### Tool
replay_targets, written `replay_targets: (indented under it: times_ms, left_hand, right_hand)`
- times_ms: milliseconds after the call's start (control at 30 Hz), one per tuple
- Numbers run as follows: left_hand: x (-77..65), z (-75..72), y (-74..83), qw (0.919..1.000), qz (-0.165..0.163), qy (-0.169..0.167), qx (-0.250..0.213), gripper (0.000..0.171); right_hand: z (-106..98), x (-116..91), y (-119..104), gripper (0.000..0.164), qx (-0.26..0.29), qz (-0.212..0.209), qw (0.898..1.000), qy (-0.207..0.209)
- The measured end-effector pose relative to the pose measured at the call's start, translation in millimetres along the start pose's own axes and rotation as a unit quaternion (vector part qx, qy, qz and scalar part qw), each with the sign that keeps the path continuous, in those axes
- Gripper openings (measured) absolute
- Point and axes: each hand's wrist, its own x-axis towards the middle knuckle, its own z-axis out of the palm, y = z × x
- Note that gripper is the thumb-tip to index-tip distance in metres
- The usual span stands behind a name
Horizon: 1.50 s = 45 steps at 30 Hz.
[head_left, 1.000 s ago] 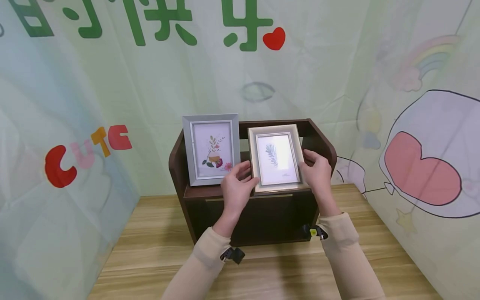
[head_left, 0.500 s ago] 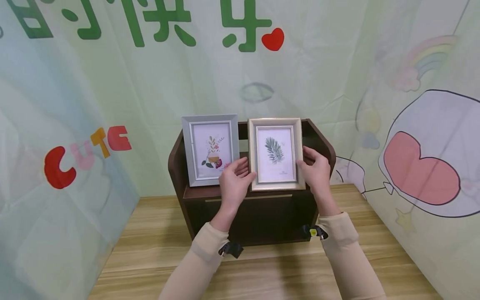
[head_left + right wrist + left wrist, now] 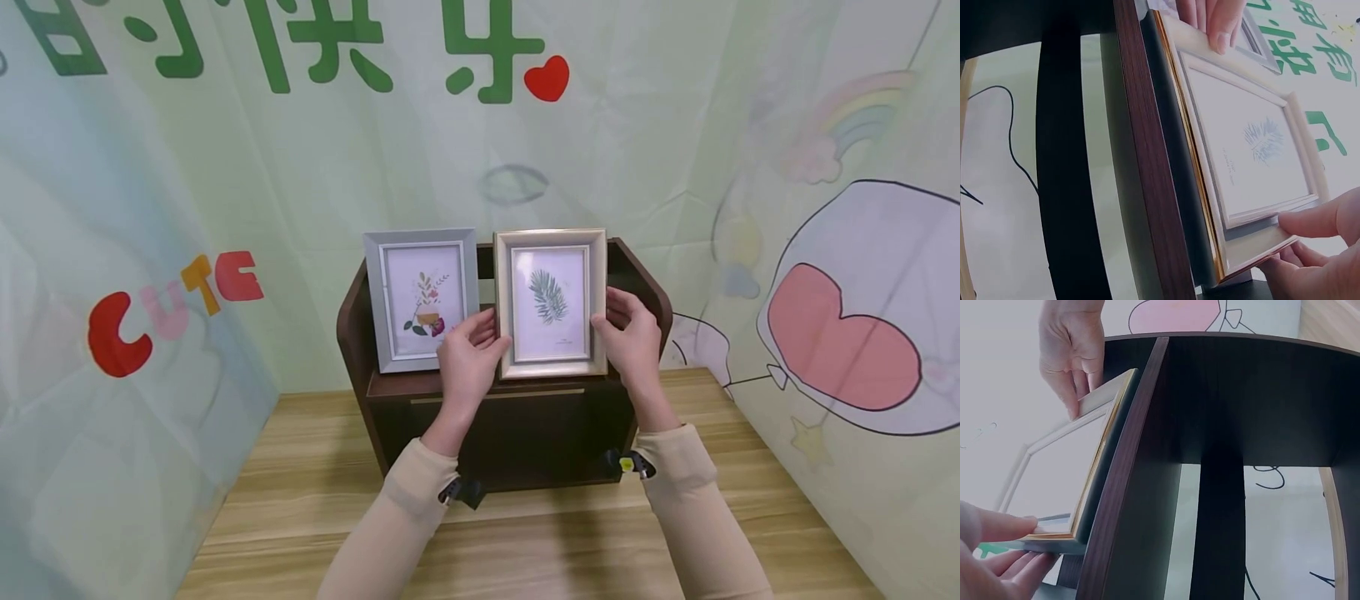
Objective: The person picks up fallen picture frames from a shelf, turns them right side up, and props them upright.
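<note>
A gold picture frame (image 3: 551, 368) with a green leaf print stands nearly upright at the right part of the dark brown shelf (image 3: 405, 383). My left hand (image 3: 468, 358) pinches its left side, thumb on the front and fingers behind. On the opposite side my right hand (image 3: 632, 337) grips it the same way. In the right wrist view the gold frame (image 3: 1260, 87) has its lower edge close by the shelf board (image 3: 1150, 156). To the left, a grey picture frame (image 3: 380, 308) with a flower print leans on the same shelf, partly behind my left fingers.
The shelf stands on a wood-grain table (image 3: 300, 467), its raised side panels (image 3: 641, 287) flanking both frames. Behind and on both sides hangs a printed cloth backdrop (image 3: 615, 150). Below the upper board the shelf has a dark lower compartment (image 3: 525, 442).
The gold frame has gone from leaning back and slightly turned to straighter and more upright, its top rising. Both hands have kept their hold and moved up slightly. The grey frame is unmoved.
</note>
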Motion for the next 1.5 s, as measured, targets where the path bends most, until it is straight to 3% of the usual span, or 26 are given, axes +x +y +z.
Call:
replay_targets:
  times_ms: [667, 900, 1133, 1500]
  left_hand:
    - [6.1, 8.3, -2.0, 0.9995, 0.020, 0.022, 0.008, 0.035]
    - [6.7, 8.2, -2.3, 0.9990, 0.037, 0.022, 0.017, 0.033]
    - [6.0, 7.6, -3.0, 0.9981, 0.057, 0.010, 0.020, 0.032]
    - [4.9, 2.3, -3.0, 0.9886, 0.089, -0.026, 0.119, 0.028]
  right_hand:
    - [2.7, -0.8, 2.9, 0.046, 0.117, -0.040, 0.992, 0.018]
    - [2.9, -10.3, -13.1, 0.045, 0.134, -0.059, 0.989, 0.020]
    - [4.8, -12.6, -13.3, 0.044, 0.135, -0.069, 0.988, 0.023]
    - [3.9, -15.3, -14.2, 0.042, 0.117, -0.071, 0.990, 0.030]
